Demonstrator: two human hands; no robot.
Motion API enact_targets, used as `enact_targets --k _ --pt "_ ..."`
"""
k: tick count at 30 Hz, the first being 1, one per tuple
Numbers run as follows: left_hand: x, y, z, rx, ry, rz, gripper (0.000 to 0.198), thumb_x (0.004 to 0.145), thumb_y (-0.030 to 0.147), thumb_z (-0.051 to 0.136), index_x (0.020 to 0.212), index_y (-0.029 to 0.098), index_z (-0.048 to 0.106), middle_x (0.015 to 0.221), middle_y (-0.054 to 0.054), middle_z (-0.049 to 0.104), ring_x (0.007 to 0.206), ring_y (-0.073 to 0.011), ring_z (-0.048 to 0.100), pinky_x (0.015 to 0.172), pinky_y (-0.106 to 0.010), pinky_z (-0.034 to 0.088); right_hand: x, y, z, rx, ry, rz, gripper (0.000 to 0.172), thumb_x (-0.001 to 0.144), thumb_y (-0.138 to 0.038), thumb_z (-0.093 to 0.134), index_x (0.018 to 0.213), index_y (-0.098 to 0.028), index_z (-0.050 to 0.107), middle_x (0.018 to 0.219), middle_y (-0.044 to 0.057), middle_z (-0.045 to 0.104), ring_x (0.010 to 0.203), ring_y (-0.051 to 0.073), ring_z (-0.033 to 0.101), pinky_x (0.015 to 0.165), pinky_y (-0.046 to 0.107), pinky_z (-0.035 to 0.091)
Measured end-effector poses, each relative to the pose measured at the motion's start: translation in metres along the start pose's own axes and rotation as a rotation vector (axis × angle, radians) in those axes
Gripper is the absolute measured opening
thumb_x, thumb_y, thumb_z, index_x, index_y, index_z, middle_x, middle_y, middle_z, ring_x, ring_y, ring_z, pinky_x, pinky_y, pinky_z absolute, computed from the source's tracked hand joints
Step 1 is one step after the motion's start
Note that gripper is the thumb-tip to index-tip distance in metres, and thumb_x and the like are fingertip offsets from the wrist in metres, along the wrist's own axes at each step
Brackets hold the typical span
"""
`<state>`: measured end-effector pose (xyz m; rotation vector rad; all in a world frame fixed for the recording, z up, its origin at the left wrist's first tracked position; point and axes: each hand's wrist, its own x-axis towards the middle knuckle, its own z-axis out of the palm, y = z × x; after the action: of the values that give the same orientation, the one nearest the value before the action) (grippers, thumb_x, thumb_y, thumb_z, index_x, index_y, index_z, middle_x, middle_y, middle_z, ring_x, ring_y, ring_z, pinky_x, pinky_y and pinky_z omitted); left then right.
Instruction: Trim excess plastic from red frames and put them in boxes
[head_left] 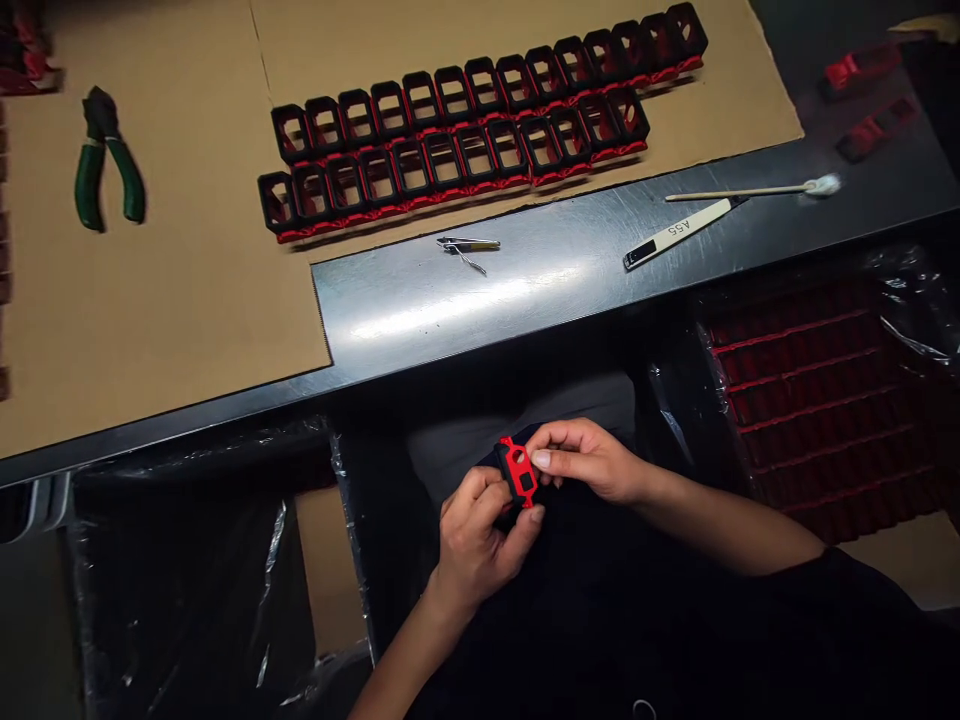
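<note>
Pliers (pixel 99 125), green-handled: far left, lying on cardboard (pixel 187 300) over the metal table (pixel 525 300).

Black-and-red frames, two rows: the far row (pixel 495 110) and near row (pixel 459 190), standing on the cardboard, far middle.

Left hand (pixel 480 530): near middle, beyond the table's near edge; fingers and thumb grasping one frame.

Held frame (pixel 519 468): between the hands, tilted, red face up; the left fingers lie along its left side, the thumb at its near end. Step in hand, as judged: close two-handed work on one piece — the next move would call for a steady left hold and light right fingertips.

Right hand (pixel 589 460): thumb and forefinger pinching at the frame's right edge; remaining fingers partly hidden.

Metal clipper (pixel 469 243): on bare table, beyond the hands.

Marked tool (pixel 679 235), pale: right, its far end beside a white-tipped swab (pixel 750 191).

Red parts (pixel 817 400): in rows, near right — details too dark to tell.
</note>
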<state>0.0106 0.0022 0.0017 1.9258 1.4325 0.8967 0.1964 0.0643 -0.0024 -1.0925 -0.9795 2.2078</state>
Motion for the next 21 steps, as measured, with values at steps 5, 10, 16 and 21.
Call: enact_targets --k 5,10,16,21 --pt "-0.001 -0.001 0.001 -0.015 -0.018 0.02 0.018 0.093 0.033 0.06 0.084 0.018 0.066 0.077 -0.004 0.063 0.063 -0.0114 0.061 0.054 -0.021 0.052 0.0 0.0 0.002 0.059 -0.015 0.017 0.032 0.078 -0.042 0.08 0.092 -0.016 0.07 0.071 -0.001 0.065 0.062 0.01 0.056 0.061 0.024 0.046" --pt "-0.007 -0.007 0.002 -0.142 0.024 0.024 0.026 0.092 0.033 0.062 0.115 0.019 0.061 0.093 -0.006 0.067 0.076 -0.0147 0.066 0.061 -0.024 0.057 -0.001 -0.003 0.002 0.062 0.027 0.019 0.031 0.076 -0.041 0.083 0.087 -0.016 0.069 0.069 -0.002 0.064 0.06 0.009 0.056 0.06 0.024 0.047" --pt "-0.011 -0.014 0.002 -0.42 0.053 -0.495 0.034 0.094 0.039 0.059 0.121 0.018 0.061 0.101 -0.009 0.07 0.074 -0.0146 0.068 0.067 -0.028 0.059 -0.007 -0.003 0.001 -0.005 0.061 -0.089 0.025 0.08 -0.039 0.08 0.088 -0.017 0.07 0.078 0.001 0.071 0.068 0.012 0.063 0.066 0.026 0.05" --pt "-0.003 -0.008 0.004 -0.854 -0.105 -0.838 0.033 0.087 0.044 0.064 0.105 0.016 0.063 0.082 -0.003 0.066 0.066 -0.0136 0.063 0.062 -0.026 0.053 -0.01 0.005 0.0 -0.15 0.106 -0.159 0.02 0.082 -0.037 0.078 0.087 -0.019 0.073 0.079 0.002 0.071 0.066 0.012 0.062 0.062 0.025 0.05"
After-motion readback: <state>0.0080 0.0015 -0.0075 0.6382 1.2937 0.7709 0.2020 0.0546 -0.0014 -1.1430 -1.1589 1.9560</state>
